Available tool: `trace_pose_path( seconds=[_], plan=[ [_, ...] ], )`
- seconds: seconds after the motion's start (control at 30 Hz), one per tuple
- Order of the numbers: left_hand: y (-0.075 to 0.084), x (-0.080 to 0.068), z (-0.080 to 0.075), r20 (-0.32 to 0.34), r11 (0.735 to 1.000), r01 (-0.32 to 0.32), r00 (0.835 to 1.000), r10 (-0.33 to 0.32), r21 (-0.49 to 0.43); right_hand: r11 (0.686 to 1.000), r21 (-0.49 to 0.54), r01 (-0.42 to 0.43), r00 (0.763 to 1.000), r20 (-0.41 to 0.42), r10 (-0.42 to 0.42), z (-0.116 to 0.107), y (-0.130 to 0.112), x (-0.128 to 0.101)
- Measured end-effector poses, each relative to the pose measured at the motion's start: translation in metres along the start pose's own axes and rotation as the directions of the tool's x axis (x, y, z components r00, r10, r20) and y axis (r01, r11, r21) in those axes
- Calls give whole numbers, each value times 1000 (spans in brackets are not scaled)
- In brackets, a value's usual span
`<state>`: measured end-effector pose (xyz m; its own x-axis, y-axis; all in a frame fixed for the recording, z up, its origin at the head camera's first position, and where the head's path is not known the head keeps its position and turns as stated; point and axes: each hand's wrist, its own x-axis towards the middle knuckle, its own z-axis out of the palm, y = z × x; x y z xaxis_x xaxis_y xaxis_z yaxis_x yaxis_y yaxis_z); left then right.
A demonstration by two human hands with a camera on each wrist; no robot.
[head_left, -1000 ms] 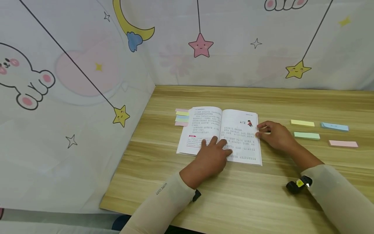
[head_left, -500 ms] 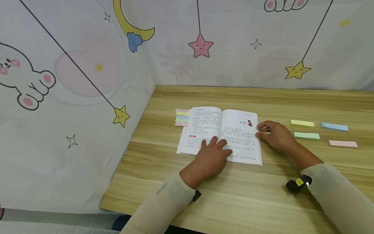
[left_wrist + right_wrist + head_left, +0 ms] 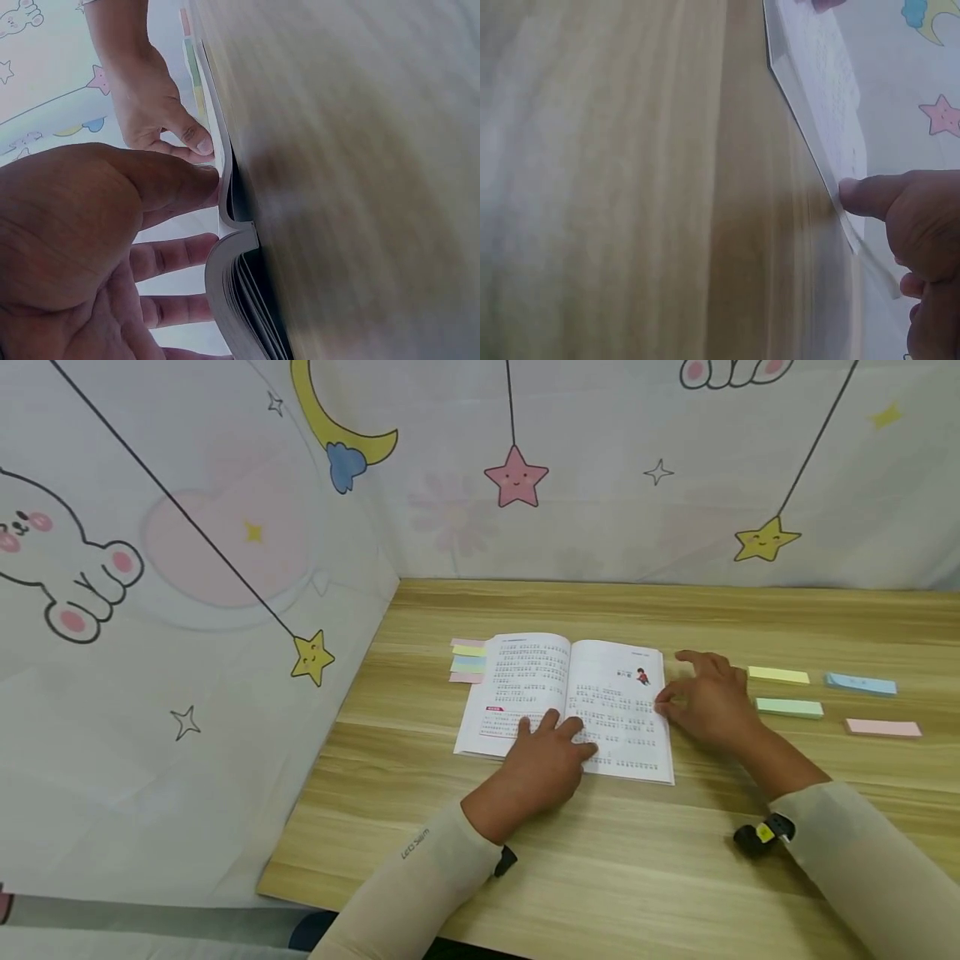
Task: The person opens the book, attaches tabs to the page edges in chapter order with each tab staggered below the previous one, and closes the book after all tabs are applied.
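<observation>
Two hands work the book [image 3: 564,706], which lies open mid-table [image 3: 675,860]. The left hand [image 3: 542,762] presses flat, fingers spread, near the gutter; the right hand [image 3: 708,697], loosely open, thumbs the right page's edge. Thin, floppy paper likely tears easily, so lifting at that edge seems safest.

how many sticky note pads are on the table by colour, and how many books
yellow sticky note pad: 1
blue sticky note pad: 1
green sticky note pad: 1
pink sticky note pad: 1
open white paperback book: 1
total: 5 things, not counting the coloured paper tabs sticking out at the book's left edge
</observation>
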<state>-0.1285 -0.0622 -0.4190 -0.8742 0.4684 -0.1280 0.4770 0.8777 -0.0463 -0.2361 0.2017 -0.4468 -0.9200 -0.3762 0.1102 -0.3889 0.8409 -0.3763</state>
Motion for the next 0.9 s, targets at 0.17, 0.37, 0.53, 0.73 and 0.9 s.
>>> trace_pose_path(
  seconds=[0.17,0.37,0.53,0.73,0.9],
  plan=[
    [0,1,0,3,1000,2,1000,-2,5,998,-27,54,997,55,-52,-5,-1,-11],
    [0,2,0,-11,1000,2,1000,-2,-3,997,21,78,996,51,-79,-5,-12,-35],
    [2,5,0,-25,999,5,1000,-6,-34,993,18,117,993,-14,-117,-6,-14,-57],
    [2,5,0,-29,999,10,1000,-11,-39,987,122,-107,992,82,97,-22,-24,-77],
    [1,2,0,-31,999,11,999,-12,-30,966,178,-187,959,248,140,-24,-27,-82]
  ],
)
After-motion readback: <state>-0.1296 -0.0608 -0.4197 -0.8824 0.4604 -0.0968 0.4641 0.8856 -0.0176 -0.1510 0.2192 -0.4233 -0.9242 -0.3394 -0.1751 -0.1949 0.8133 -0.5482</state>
